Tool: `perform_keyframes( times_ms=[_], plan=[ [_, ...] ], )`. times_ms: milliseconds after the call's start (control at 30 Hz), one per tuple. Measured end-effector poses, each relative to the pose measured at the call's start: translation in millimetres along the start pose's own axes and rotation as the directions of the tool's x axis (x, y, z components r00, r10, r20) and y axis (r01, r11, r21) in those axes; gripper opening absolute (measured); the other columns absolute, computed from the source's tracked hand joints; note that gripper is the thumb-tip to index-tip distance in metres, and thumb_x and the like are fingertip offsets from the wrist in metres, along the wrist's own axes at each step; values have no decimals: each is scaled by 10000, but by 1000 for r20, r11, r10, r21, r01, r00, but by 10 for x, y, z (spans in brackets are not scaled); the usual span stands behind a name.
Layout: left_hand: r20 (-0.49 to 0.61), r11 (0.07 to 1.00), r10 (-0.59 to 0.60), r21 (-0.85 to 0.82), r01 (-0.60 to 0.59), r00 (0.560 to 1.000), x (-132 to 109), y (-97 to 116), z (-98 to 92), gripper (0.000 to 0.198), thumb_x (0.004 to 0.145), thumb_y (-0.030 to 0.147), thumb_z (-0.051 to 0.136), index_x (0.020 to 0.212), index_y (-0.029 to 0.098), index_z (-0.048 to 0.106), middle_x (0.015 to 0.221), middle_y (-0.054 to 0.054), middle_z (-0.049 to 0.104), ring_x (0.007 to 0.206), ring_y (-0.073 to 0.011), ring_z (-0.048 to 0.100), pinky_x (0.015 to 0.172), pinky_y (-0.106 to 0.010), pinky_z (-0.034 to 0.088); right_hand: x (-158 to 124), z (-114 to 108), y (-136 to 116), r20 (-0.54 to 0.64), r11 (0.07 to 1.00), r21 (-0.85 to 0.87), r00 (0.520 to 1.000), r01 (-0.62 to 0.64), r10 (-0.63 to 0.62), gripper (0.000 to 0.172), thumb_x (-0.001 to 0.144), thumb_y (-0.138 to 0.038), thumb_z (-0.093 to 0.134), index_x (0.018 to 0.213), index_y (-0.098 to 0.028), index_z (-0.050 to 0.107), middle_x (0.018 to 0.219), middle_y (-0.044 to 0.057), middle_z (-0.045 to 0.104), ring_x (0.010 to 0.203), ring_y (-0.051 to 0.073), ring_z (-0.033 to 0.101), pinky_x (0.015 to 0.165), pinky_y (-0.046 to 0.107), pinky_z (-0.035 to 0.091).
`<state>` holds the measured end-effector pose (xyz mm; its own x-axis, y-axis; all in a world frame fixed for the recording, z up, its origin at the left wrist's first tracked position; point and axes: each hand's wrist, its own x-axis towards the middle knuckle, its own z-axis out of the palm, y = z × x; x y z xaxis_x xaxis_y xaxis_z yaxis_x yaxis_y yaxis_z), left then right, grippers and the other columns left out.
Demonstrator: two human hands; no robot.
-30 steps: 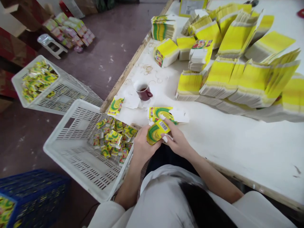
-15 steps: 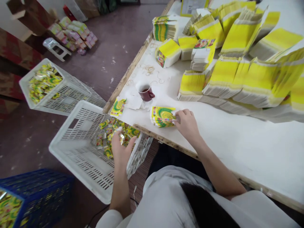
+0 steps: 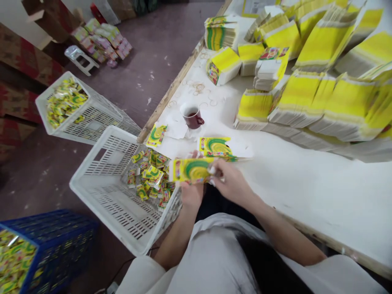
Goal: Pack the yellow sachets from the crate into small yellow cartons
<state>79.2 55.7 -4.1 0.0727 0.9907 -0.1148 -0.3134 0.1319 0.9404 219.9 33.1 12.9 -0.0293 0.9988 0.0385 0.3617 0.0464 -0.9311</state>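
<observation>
A pale, smooth-topped counter [image 3: 309,183] is edged with rough, worn wood. Thick stacks of folded card [image 3: 321,98], yellow-faced and with pale, ridged edges, are set out on it. A glossy dark-red mug [image 3: 192,119] with a white interior is placed nearer the counter's left edge. Beside the counter, a crate [image 3: 92,216] of white plastic with slotted walls is partly filled with small yellow-and-green packets [image 3: 153,173].

The carton [image 3: 193,169] is held in front of the body, at the counter's near edge and beside the crate. Its oblong face is printed in yellow, with a green swirl and small red marks; a white strip is shown at the left end, and the outline is softened by blur. The long axis is laid nearly level from left to right, with the left end pointed toward the crate and the printed face turned upward.

The right end is pinched by the fingers of the right hand [image 3: 231,181]. The carton is backed by the left hand [image 3: 192,192], whose fingers are mostly hidden; whether they are closed cannot be told.
</observation>
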Motion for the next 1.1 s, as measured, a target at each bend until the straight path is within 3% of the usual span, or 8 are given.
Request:
perform_keyframes(
  times_ms=[67,167,400,533,667,833,967,1100],
  plan=[
    [-107,997,61,-39,-65,992,4,67,96,825,755,916,284,1092,238,612,1019,-96,675,994,-280,660,866,-423,549,-79,173,-75,98,991,134,995,8,-22,164,801,-215,598,856,-240,446,746,-28,551,646,146,516,607,259,401],
    [-233,989,135,-23,-144,963,55,181,110,740,804,874,266,901,221,601,762,-51,604,706,-203,620,687,-347,552,-126,363,-110,100,964,265,995,-4,-24,289,774,-302,711,913,-229,468,807,-26,556,696,143,511,643,257,421],
    [-104,913,215,374,-162,971,104,114,-38,902,594,1028,289,949,269,623,863,-76,653,938,-287,647,737,-418,570,1,208,39,46,976,208,997,56,-67,323,794,-232,705,1065,-195,533,950,20,622,781,157,566,716,274,463],
    [-92,903,218,398,-165,971,75,102,-83,761,542,935,597,868,248,574,752,-11,586,752,-216,618,688,-400,554,-36,159,22,38,984,96,987,152,-156,262,849,-134,612,1101,-183,561,1037,72,658,916,198,610,816,314,495],
    [-165,869,354,421,-259,921,101,163,-142,781,443,921,667,729,230,443,599,81,423,507,-97,432,529,-297,476,-100,342,-24,80,981,125,983,151,-162,240,864,-86,537,1079,-190,562,1048,77,671,989,207,621,869,328,505],
    [-130,902,245,395,-176,961,52,226,-237,563,639,740,729,761,225,537,734,14,644,758,-200,648,720,-379,570,-60,340,33,44,976,203,995,79,-89,195,863,-78,507,1018,-182,563,995,55,665,908,180,622,822,294,500],
    [-220,927,246,337,-163,944,3,197,-243,405,592,472,867,709,201,591,807,5,729,884,-244,686,876,-466,567,-26,205,90,25,973,207,994,98,-105,190,853,-75,515,1004,-172,578,947,38,660,853,170,613,780,273,494],
    [-195,959,142,270,-86,970,111,399,-336,422,524,563,860,691,231,660,820,13,758,858,-246,686,832,-455,569,31,29,104,52,977,80,978,198,-202,285,876,-28,469,1079,-176,605,1043,63,673,963,183,618,850,292,497]
  ],
)
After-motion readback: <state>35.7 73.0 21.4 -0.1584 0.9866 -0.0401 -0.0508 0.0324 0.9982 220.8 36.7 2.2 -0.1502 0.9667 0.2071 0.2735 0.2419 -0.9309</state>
